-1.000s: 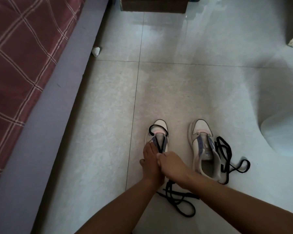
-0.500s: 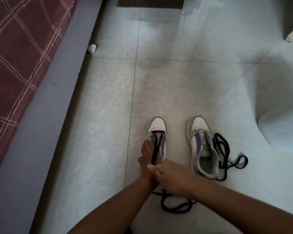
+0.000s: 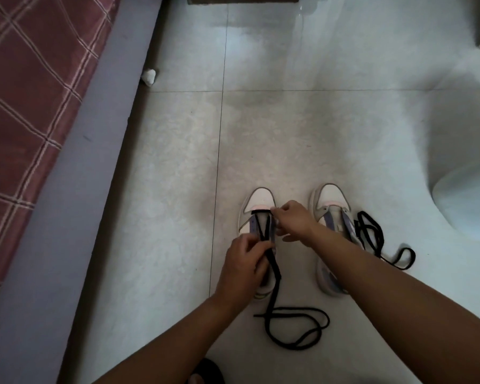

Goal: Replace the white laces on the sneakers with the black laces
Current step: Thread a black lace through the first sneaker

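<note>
**Black lace goes into the first sneaker**

On the tiled floor (image 3: 302, 134), beside the bed's grey edge (image 3: 75, 189) at the left, a person works on the left sneaker (image 3: 258, 200). The left hand (image 3: 243, 268) has its fingers curled round the black lace (image 3: 273, 266) above the shoe's opening, the loose length trailing toward the near edge of the floor in loops. The right hand (image 3: 294, 221), which a second ago lay pressed against the left over the tongue, has moved up to the toe end, its fingertips pinched together at the lowest eyelet, where the lace now lies flat across (earlier it arched loose over the toe). That suggests the first crossing is being seated, with most of the lacing to come. To the right, the second sneaker (image 3: 330, 198) stands unlaced, its own black lace (image 3: 372, 234) piled against its outer side. No white laces are in view.
</note>
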Available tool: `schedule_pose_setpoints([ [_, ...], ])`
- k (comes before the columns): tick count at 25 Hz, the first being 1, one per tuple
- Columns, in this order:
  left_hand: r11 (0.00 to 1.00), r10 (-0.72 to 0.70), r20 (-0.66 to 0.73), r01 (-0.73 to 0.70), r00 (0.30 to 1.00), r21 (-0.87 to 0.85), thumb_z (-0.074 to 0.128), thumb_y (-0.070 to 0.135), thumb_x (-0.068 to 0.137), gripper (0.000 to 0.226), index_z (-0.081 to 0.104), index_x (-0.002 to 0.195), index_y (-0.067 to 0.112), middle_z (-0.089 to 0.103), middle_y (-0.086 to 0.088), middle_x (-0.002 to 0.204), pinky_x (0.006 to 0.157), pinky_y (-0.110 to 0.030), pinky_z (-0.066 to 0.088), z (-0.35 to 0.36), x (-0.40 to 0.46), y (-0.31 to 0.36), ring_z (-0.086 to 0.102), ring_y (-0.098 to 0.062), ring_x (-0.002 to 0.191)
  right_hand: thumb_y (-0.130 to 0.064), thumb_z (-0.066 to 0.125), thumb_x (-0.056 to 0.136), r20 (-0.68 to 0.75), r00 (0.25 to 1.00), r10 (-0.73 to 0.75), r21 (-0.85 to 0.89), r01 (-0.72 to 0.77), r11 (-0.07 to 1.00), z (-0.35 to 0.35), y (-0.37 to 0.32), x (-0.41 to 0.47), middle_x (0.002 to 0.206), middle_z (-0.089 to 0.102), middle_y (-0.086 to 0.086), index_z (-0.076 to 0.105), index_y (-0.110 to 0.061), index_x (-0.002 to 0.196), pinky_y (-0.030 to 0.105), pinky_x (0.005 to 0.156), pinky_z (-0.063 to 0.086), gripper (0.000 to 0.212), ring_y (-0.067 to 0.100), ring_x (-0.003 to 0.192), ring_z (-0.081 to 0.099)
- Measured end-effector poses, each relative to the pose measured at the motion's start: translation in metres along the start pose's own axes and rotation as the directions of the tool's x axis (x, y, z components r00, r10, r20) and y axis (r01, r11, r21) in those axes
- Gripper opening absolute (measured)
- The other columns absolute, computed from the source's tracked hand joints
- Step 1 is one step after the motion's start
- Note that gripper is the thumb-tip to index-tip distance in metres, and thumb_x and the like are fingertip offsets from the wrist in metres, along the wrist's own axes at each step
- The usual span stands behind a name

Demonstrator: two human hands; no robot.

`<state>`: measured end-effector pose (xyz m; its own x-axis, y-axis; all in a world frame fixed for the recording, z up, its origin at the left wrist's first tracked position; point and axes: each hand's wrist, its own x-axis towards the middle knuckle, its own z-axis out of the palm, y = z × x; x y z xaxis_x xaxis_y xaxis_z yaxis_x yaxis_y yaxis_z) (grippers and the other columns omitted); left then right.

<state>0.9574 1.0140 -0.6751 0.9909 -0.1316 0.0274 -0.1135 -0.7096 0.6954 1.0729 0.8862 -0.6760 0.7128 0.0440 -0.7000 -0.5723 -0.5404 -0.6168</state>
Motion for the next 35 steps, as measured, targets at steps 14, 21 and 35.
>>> schedule_pose_setpoints([
  [14, 0.927, 0.372, -0.037, -0.369, 0.928, 0.069, 0.062, 0.012, 0.082, 0.012, 0.069, 0.089, 0.004, 0.063, -0.007, 0.091, 0.065, -0.021, 0.049, -0.025, -0.049, -0.003, 0.058, -0.014, 0.081, -0.023, 0.04, 0.1, 0.475, 0.859, 0.193, 0.59, -0.473, 0.654, 0.01, 0.009, -0.046, 0.069, 0.069, 0.006, 0.061, -0.004, 0.084, 0.028, 0.06, 0.052, 0.033, 0.015, 0.061, 0.067],
  [21, 0.983, -0.079, -0.004, 0.078, 0.997, -0.165, 0.049, -0.003, 0.084, 0.027, 0.067, 0.097, 0.014, 0.058, 0.005, 0.1, 0.08, -0.013, 0.046, -0.044, -0.041, -0.014, 0.056, -0.003, 0.094, -0.031, 0.048, 0.096, 0.406, 0.914, 0.028, 0.475, -0.237, 0.847, 0.005, 0.018, -0.051, 0.067, 0.062, 0.0, 0.072, -0.014, 0.073, 0.026, 0.062, 0.044, 0.037, 0.012, 0.06, 0.055],
  [35, 0.101, -0.633, 0.506, 0.711, 0.585, -0.696, 0.043, 0.021, 0.097, 0.033, 0.048, 0.065, 0.013, 0.055, -0.003, 0.055, 0.073, -0.037, 0.049, -0.065, 0.051, 0.006, 0.064, -0.022, 0.066, -0.01, 0.053, 0.092, 0.012, 0.992, -0.126, 0.589, 0.095, 0.802, -0.031, 0.024, -0.079, 0.062, 0.06, -0.002, 0.068, -0.011, 0.103, 0.027, 0.066, 0.053, 0.018, 0.011, 0.059, 0.057],
])
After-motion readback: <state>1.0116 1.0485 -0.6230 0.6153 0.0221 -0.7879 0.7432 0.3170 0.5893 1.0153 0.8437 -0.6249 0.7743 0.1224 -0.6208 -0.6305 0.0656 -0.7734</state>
